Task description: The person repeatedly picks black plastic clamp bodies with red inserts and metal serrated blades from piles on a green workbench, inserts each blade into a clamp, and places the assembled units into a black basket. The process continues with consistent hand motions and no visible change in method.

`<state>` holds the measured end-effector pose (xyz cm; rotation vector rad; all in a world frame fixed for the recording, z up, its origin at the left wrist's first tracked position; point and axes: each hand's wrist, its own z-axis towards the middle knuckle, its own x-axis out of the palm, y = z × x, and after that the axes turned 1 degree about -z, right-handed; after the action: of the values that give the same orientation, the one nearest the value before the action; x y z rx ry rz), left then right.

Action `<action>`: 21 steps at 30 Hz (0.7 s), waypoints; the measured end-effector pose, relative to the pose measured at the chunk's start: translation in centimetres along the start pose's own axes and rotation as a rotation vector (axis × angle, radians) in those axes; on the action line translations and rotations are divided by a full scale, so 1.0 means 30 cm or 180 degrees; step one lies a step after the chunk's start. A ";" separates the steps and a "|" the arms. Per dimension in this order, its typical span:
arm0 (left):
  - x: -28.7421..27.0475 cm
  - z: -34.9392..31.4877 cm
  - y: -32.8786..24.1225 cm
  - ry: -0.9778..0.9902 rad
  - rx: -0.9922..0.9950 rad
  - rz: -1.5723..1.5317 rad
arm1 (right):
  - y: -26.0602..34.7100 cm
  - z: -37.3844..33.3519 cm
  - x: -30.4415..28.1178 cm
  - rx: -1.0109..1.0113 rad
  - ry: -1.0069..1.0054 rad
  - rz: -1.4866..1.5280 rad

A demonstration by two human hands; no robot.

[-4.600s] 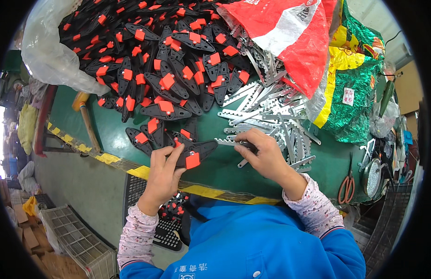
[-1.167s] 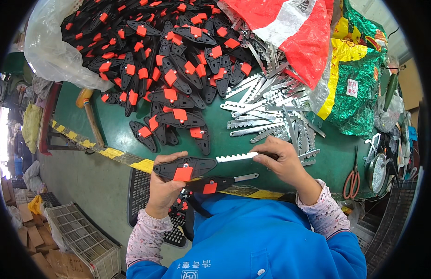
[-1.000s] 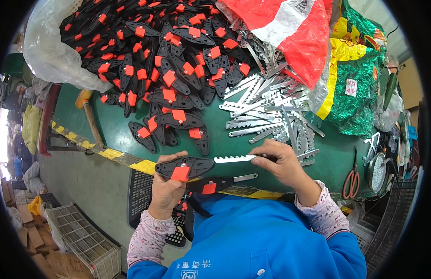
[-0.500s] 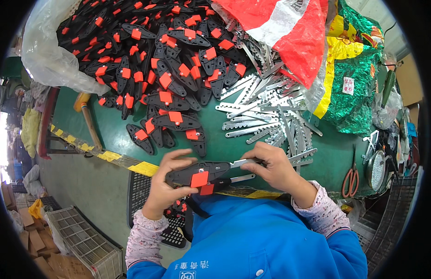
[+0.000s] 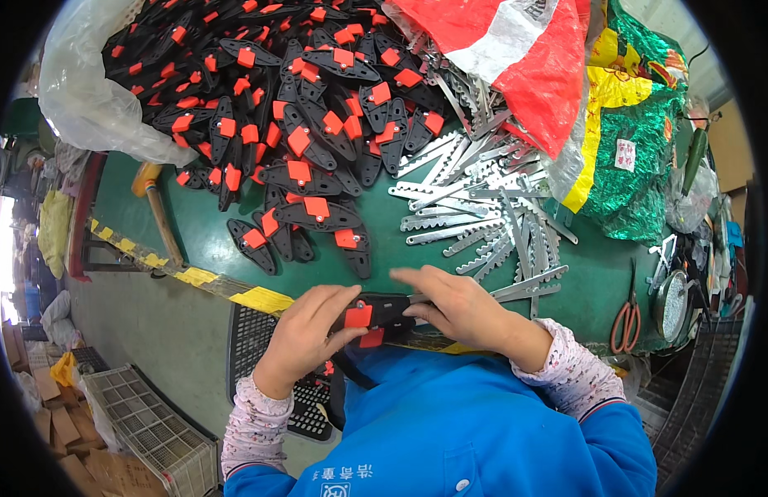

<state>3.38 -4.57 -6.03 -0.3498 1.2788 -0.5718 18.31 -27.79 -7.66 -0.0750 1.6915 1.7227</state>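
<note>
At the table's near edge my left hand (image 5: 305, 335) grips a black plastic part (image 5: 390, 308) with a red tab (image 5: 358, 317), its thumb below and fingers above. My right hand (image 5: 467, 313) is closed at the part's right end, on a toothed metal strip (image 5: 418, 297). Only a short length of the strip shows; the rest is hidden by the fingers and the black part. Just below, close to my body, a second red tab (image 5: 372, 337) shows on another black part, mostly covered.
A large heap of black parts with red tabs (image 5: 316, 207) fills the far left of the green table (image 5: 210, 232). Loose toothed metal strips (image 5: 458, 232) lie right of it, beside red-and-white (image 5: 533, 74) and green bags (image 5: 640, 174). A mallet (image 5: 159, 211) lies left, scissors (image 5: 626, 319) right.
My right hand has moved left along the strip toward my left hand. Much less of the strip shows between the fingers and the black part.
</note>
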 end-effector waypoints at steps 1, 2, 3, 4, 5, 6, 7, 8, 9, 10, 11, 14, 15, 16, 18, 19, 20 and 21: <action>-0.001 0.004 0.000 -0.0003 -0.0018 -0.0006 | 0.013 0.007 0.004 0.0154 -0.0025 0.0206; 0.005 0.000 0.001 0.0015 -0.0092 0.0058 | 0.013 0.012 0.012 0.0147 0.0054 0.0256; 0.016 -0.008 0.005 0.0033 -0.0165 0.0123 | 0.010 0.018 0.021 0.0140 0.0133 0.0307; 0.026 -0.012 0.010 0.0046 -0.0230 0.0185 | 0.010 0.023 0.025 0.0134 0.0207 0.0348; 0.035 -0.020 0.012 -0.0001 -0.0220 0.0252 | 0.012 0.027 0.028 0.0140 0.0228 0.0256; 0.044 -0.030 0.012 -0.0049 -0.0212 0.0319 | 0.015 0.031 0.030 0.0146 0.0249 0.0164; 0.049 -0.034 0.013 -0.0089 -0.0200 0.0380 | 0.017 0.030 0.031 0.0162 0.0266 0.0074; 0.037 -0.035 0.013 -0.0046 -0.0136 0.0392 | 0.018 0.027 0.024 0.0267 0.0416 0.0114; 0.013 -0.038 0.013 -0.0003 -0.0073 0.0403 | 0.019 0.022 0.012 0.0371 0.0567 0.0154; -0.004 -0.041 0.014 0.0023 -0.0018 0.0423 | 0.020 0.024 0.002 0.0462 0.0730 0.0187; -0.005 -0.045 0.019 0.0089 -0.0093 0.0426 | 0.021 0.030 0.000 0.0389 0.0696 0.0139; 0.003 -0.049 0.043 0.0332 -0.0156 0.0512 | 0.010 0.068 0.015 0.0017 0.0312 -0.0451; 0.011 -0.040 0.060 0.0437 -0.0060 0.0575 | -0.012 0.098 0.041 -0.0194 -0.0011 -0.0957; 0.023 -0.038 0.071 0.0548 0.0038 0.0616 | -0.034 0.124 0.070 -0.0384 -0.0331 -0.1465; 0.040 -0.034 0.069 0.0478 -0.0023 0.0352 | -0.058 0.206 0.118 -0.0430 -0.0634 -0.1831; 0.044 -0.030 0.068 0.0450 -0.0051 0.0218 | -0.064 0.242 0.149 -0.0446 -0.0788 -0.2011; 0.037 -0.006 0.059 0.0372 -0.0058 0.0079 | -0.070 0.260 0.180 -0.0352 -0.0766 -0.2060; 0.044 -0.010 0.072 0.0230 -0.0129 0.0181 | -0.074 0.269 0.204 -0.0257 -0.0744 -0.2105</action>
<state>3.78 -3.56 -8.35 -0.3279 1.3671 -0.5148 18.32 -18.16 -11.48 -0.4063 1.2352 1.2397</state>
